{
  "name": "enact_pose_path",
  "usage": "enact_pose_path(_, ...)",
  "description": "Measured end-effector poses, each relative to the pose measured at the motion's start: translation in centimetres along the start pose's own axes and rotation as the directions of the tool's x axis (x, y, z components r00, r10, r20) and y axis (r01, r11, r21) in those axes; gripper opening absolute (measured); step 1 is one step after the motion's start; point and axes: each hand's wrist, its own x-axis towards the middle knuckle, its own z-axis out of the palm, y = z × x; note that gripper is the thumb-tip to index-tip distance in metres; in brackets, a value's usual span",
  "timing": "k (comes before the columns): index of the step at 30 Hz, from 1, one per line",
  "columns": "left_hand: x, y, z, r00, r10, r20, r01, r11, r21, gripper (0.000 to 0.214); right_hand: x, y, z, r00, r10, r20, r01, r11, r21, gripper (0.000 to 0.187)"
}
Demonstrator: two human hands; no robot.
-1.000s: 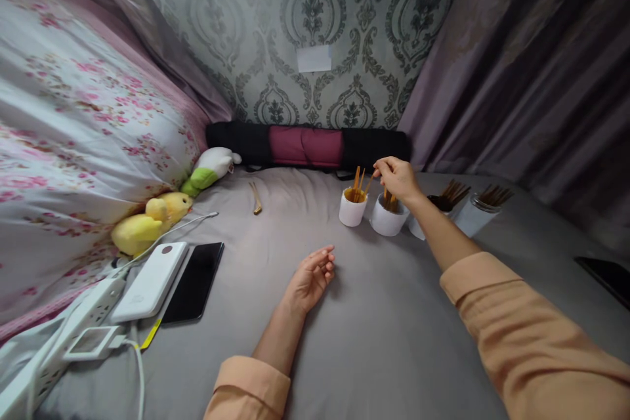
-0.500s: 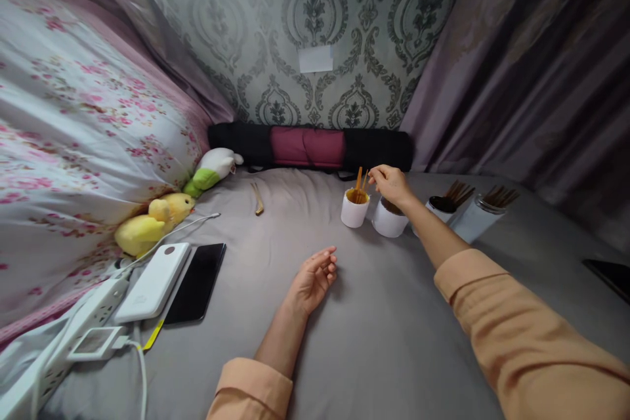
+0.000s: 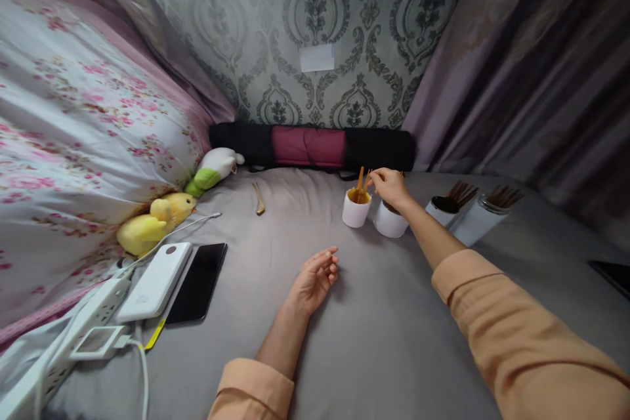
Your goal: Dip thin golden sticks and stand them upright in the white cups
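My right hand reaches over two small white cups on the grey bedsheet and pinches a thin wooden stick whose lower end is in the left cup. That cup holds a few orange sticks. The right cup sits right under my wrist, its contents mostly hidden. My left hand rests on the sheet nearer me, palm up, fingers loosely curled and apart, holding nothing.
Two more containers of dark sticks lie to the right. Loose sticks lie on the sheet. A phone, power bank, power strip and plush toys sit left by the floral quilt.
My right hand has come down and moved left, from above the right cup to the left cup, lowering the stick into it. The left hand stays put.
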Motion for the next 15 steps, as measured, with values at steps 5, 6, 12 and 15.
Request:
enact_pose_path(5,0.09,0.00,-0.04,1.000,0.000,-0.001,0.000,1.000,-0.003,0.025,0.20,0.26,0.57,1.000,-0.004,0.002,0.004,1.000,-0.013,0.023)
enact_pose_path(6,0.10,0.00,-0.05,1.000,0.001,0.000,-0.001,1.000,-0.003,0.025,0.18,0.21,0.61,1.000,-0.001,0.002,0.001,1.000,-0.015,0.022)
enact_pose_path(12,0.07,-0.05,0.01,1.000,0.003,-0.004,-0.003,1.000,-0.005,0.025,-0.08,-0.22,0.62,1.000,0.008,0.019,-0.007,1.000,-0.027,0.023)
enact_pose_path(15,0.07,-0.13,-0.04,1.000,0.005,-0.003,-0.005,1.000,-0.006,0.025,-0.07,-0.27,0.76,0.999,0.022,0.038,-0.020,0.999,-0.050,0.023)
